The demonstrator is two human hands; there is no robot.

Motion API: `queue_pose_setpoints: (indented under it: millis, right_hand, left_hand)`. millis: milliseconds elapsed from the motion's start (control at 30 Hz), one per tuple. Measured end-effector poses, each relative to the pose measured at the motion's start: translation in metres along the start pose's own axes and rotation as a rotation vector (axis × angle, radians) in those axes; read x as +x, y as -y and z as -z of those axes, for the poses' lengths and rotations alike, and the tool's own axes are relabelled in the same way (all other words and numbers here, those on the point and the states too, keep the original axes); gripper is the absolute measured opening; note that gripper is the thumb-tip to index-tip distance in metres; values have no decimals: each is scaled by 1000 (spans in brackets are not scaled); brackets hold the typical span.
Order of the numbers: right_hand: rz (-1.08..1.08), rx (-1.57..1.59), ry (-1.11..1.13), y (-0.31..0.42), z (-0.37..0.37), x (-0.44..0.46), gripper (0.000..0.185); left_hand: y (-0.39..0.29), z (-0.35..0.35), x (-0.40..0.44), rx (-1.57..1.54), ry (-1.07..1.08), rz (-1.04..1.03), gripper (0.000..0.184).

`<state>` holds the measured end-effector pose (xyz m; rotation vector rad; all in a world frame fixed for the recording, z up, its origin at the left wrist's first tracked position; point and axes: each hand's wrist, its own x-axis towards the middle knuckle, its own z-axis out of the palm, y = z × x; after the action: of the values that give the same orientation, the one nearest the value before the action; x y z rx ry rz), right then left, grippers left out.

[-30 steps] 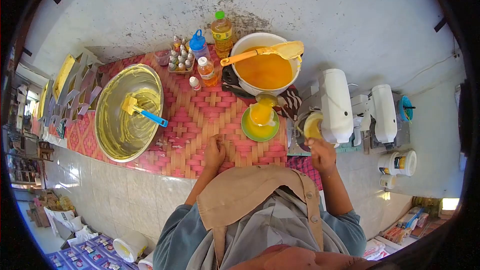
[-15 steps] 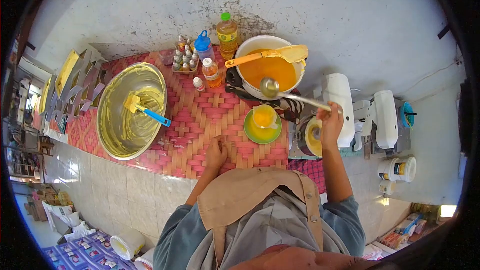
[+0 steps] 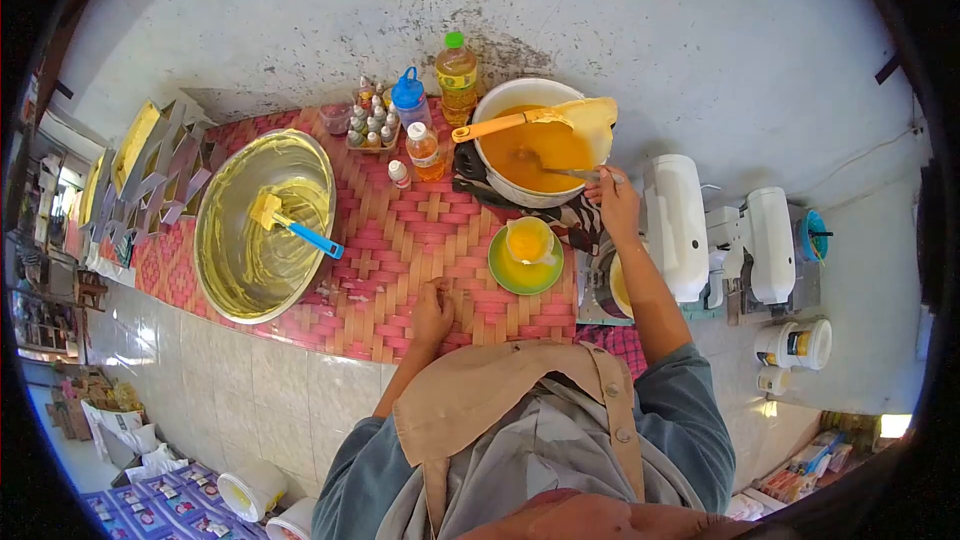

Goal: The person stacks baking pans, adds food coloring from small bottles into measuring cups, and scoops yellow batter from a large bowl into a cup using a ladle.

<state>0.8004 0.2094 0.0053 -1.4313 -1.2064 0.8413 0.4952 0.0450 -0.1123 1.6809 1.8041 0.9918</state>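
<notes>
My right hand (image 3: 615, 202) grips the handle of a metal ladle (image 3: 572, 173), whose bowl is dipped in the orange liquid of a white bucket (image 3: 530, 196). Across the bucket's rim lies an orange-handled spatula (image 3: 490, 127) with a batter-smeared blade. A small cup (image 3: 528, 239) of yellow liquid stands on a green plate (image 3: 541, 282), in front of the bucket. My left hand (image 3: 432, 308) rests on the red woven mat (image 3: 390, 230) near the front edge, its fingers curled in. What it may hold is hidden.
On the left, a large steel bowl (image 3: 215, 270) holds a blue-handled spatula (image 3: 305, 232), beside metal molds (image 3: 165, 165). Bottles, including a green-capped one (image 3: 457, 80), stand at the back. Two white mixers (image 3: 680, 230) (image 3: 770, 245) are on the right.
The ladle has moved from above the cup, back over the bucket, and down into the orange liquid. My right hand went forward with it. My left hand has stayed on the mat.
</notes>
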Motion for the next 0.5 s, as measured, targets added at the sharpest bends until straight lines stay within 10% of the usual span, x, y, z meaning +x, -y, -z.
queue_pose_setpoints:
  millis: [500]
  right_hand:
    - [-113, 182, -96, 30, 30, -14, 24]
  left_hand:
    - [-3, 3, 1, 23, 83, 84, 29]
